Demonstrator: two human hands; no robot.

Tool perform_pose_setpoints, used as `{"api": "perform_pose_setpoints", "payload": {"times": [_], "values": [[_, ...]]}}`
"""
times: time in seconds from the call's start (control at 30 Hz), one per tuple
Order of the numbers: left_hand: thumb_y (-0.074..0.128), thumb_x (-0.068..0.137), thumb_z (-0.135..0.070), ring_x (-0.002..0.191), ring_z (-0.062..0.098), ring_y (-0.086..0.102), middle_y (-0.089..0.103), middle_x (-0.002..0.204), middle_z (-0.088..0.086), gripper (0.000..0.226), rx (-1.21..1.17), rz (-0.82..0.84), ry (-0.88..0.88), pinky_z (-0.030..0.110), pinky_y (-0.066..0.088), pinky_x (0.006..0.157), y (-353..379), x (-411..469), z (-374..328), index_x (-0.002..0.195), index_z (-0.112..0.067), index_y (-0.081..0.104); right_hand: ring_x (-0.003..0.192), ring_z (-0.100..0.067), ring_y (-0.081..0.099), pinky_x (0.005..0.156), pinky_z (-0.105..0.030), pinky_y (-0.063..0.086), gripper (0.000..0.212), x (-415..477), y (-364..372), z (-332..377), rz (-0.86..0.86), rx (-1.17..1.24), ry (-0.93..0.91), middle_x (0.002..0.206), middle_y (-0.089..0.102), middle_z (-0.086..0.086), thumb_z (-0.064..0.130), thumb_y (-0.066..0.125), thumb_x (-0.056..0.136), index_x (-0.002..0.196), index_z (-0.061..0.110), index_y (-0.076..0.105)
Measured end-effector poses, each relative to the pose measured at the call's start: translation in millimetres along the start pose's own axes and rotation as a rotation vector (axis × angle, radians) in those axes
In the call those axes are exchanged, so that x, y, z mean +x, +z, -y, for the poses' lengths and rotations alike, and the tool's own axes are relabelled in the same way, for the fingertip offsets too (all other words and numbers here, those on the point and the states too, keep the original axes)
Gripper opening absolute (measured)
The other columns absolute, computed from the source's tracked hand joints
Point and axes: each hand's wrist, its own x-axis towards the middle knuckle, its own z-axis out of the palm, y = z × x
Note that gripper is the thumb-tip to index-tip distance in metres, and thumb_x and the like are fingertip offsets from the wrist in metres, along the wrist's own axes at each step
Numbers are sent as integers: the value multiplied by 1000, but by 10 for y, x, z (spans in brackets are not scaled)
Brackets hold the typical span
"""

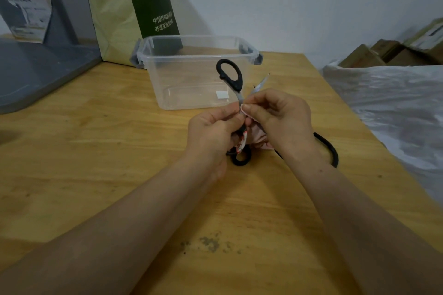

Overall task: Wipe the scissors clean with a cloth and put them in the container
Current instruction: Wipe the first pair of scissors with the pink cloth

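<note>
**Wipe step: slip/cut hazards**

Scissors [237, 84] were held open above the surface [107, 163], just in front of the container [172, 79], not yet inside; L hand [211, 132] gripped them near the pivot; R hand [280, 122] pinched the cloth [257, 137] against a blade. Est. risks: one bare blade tip pointed up w/ fingers close by, so a cloth slip could nick skin; a weak L grip could drop the scissors.
</note>
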Motion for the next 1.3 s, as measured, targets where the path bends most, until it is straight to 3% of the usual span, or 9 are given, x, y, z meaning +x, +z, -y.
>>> {"api": "perform_pose_setpoints", "payload": {"times": [0.2, 0.37, 0.53, 0.67, 0.83, 1.0, 1.1, 1.2, 1.3], "values": [[56, 86, 10, 70, 18, 67, 71, 80, 14, 20, -37, -13, 0, 34, 58, 76, 5, -31, -30, 88, -5, 69, 63, 6, 63, 62, -7, 48, 23, 2, -18, 45, -60, 40, 17, 68, 64, 15, 9, 68, 85, 75, 29, 63], [57, 86, 9, 68, 17, 67, 71, 75, 10, 20, -71, -14, -5, 29, 59, 70, -20, -28, -57, 83, -6, 69, 64, -4, 66, 70, -21, 55, 24, -16, -3, 29, 37, 16, -13, 63, 68, 9, 8, 70, 82, 74, 30, 66], [57, 87, 8, 74, 22, 67, 69, 82, 15, 18, -34, -16, -7, 35, 58, 76, 25, -42, -20, 89, -7, 67, 56, -4, 64, 61, -21, 55, 20, -1, 27, 48, -93, 99, 48, 69, 67, 8, 10, 67, 86, 78, 28, 63], [57, 86, 9, 74, 19, 67, 71, 89, 17, 20, -61, -28, -7, 33, 58, 76, -15, -22, -48, 100, 0, 68, 63, -10, 68, 67, -25, 57, 21, -5, -9, 23, 2, 171, 74, 64, 69, 4, 2, 69, 83, 74, 20, 66], [56, 87, 9, 69, 18, 67, 71, 76, 12, 21, -44, 6, 7, 28, 59, 67, -8, -40, -35, 85, -6, 70, 58, -6, 66, 61, -19, 54, 22, -11, 2, 21, 12, 158, 81, 58, 67, 8, 2, 70, 82, 73, 22, 66], [55, 87, 9, 67, 15, 66, 71, 83, 14, 20, -50, 12, 19, 22, 58, 60, -14, -24, -48, 99, -1, 68, 74, -9, 68, 68, -27, 56, 17, 34, -38, 11, -127, 215, 172, 80, 70, 6, 10, 70, 83, 82, 26, 65], [56, 87, 8, 66, 13, 67, 71, 81, 12, 19, -62, 16, 26, 19, 55, 57, -34, -28, -64, 99, -2, 68, 74, -16, 70, 69, -34, 58, 20, 30, -119, -5, -44, 373, 328, 79, 72, -2, 11, 74, 79, 95, 18, 63], [56, 87, 8, 65, 12, 67, 72, 77, 7, 19, -64, 10, 30, 19, 56, 57, -29, -23, -62, 90, -6, 69, 71, -18, 71, 68, -29, 58, 13, -2, -172, 20, 117, 483, 361, 75, 74, -9, 5, 71, 78, 91, 5, 67], [57, 87, 8, 66, 12, 68, 73, 76, 5, 21, -60, 12, 26, 19, 57, 60, -27, -20, -56, 87, -9, 69, 72, -18, 71, 68, -26, 58, 13, -7, -190, 43, 152, 531, 362, 77, 74, -12, -3, 70, 76, 89, -1, 69]]}}
